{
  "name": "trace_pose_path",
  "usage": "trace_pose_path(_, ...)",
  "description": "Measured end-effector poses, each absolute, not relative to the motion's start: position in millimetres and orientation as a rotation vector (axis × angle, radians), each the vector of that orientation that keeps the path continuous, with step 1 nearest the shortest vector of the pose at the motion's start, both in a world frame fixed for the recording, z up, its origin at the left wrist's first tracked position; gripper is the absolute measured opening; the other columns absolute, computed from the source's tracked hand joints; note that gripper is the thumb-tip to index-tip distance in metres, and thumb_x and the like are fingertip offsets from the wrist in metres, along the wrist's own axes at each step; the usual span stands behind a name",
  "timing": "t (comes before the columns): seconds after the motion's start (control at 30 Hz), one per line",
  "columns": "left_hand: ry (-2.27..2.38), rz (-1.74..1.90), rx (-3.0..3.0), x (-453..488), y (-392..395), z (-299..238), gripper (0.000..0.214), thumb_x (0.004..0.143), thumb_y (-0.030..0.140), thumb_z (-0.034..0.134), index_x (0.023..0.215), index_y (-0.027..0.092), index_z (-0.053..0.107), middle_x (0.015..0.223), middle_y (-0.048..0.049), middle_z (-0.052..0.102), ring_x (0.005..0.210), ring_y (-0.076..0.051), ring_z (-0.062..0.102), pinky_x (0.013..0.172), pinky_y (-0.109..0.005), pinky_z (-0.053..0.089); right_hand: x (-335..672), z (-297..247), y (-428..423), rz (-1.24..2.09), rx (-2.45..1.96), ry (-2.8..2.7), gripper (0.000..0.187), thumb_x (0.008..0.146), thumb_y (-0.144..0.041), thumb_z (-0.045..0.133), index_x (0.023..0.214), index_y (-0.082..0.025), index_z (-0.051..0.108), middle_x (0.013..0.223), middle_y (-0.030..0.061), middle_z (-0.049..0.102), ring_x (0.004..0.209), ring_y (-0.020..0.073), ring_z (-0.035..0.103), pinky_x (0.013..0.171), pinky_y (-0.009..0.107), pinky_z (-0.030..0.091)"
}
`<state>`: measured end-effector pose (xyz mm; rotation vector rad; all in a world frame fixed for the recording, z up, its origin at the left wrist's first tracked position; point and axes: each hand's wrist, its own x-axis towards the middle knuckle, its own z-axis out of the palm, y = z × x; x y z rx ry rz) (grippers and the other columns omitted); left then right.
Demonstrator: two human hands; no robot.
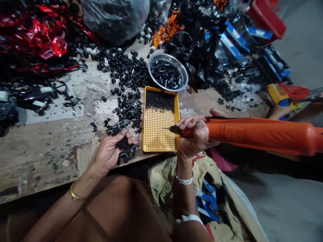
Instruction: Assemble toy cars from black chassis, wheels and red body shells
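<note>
My left hand [109, 149] is closed around a black toy vehicle chassis [122, 143] with small wheels, just above the table's front edge. Part of the chassis is hidden by my fingers. In my right hand [193, 136] lies an orange electric screwdriver [259, 134], its thin bit pointing left over a yellow perforated tray [144, 134]. Small dark screws [160, 100] are heaped at the tray's far end, and rows of holes cover the rest. Whether the bit touches the tray or carries a screw, I cannot tell.
Behind the tray stands a round clear bowl [186, 75] of small dark parts. Black wheel pieces [126, 67], red shiny shells [37, 37] and orange parts [166, 30] cover the wooden table [50, 148]. An open sack [164, 181] with blue pieces sits below. Another person's hand [279, 111] is at right.
</note>
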<state>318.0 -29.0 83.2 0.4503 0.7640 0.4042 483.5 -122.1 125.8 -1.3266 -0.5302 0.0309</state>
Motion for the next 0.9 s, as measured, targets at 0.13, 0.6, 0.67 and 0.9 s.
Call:
trace_pose_path(0.13,0.759,0.382,0.451,317.6,-28.1,83.2,0.018,0.065,0.023,0.079,0.069,0.011,0.065,0.061,0.0005,0.059,0.058,-0.012,0.06,0.063,-0.027,0.059,479.2,119.1,-117.0,-0.126,-1.246,-0.585,0.021,0.077,-0.039,0.062,0.078,-0.025,0.047,0.055,-0.009,0.035,0.044,0.0073,0.04,0.048,0.024,0.045)
trace_pose_path(0.6,0.756,0.404,0.42,318.4,-30.3,84.3,0.016,0.066,0.02,0.077,0.07,0.011,0.064,0.063,0.0009,0.057,0.056,-0.011,0.057,0.063,-0.03,0.06,482.6,106.6,-114.6,-0.078,-1.239,-0.547,0.022,0.075,-0.04,0.064,0.08,-0.023,0.051,0.054,-0.0092,0.039,0.043,0.008,0.044,0.046,0.024,0.043)
trace_pose_path(0.67,0.758,0.402,0.419,318.4,-30.4,84.0,0.015,0.068,0.02,0.076,0.071,0.011,0.064,0.063,0.001,0.057,0.056,-0.011,0.057,0.065,-0.03,0.059,483.2,106.2,-114.0,-0.082,-1.246,-0.543,0.023,0.075,-0.042,0.063,0.083,-0.024,0.052,0.054,-0.0095,0.038,0.043,0.0081,0.044,0.046,0.025,0.043)
trace_pose_path(0.9,0.781,0.412,0.438,320.8,-31.2,82.7,0.013,0.07,0.02,0.074,0.07,0.012,0.064,0.062,0.0014,0.057,0.056,-0.01,0.057,0.068,-0.03,0.059,481.5,111.2,-112.7,-0.11,-1.271,-0.571,0.019,0.077,-0.038,0.061,0.081,-0.024,0.049,0.056,-0.0089,0.037,0.044,0.008,0.042,0.047,0.025,0.043)
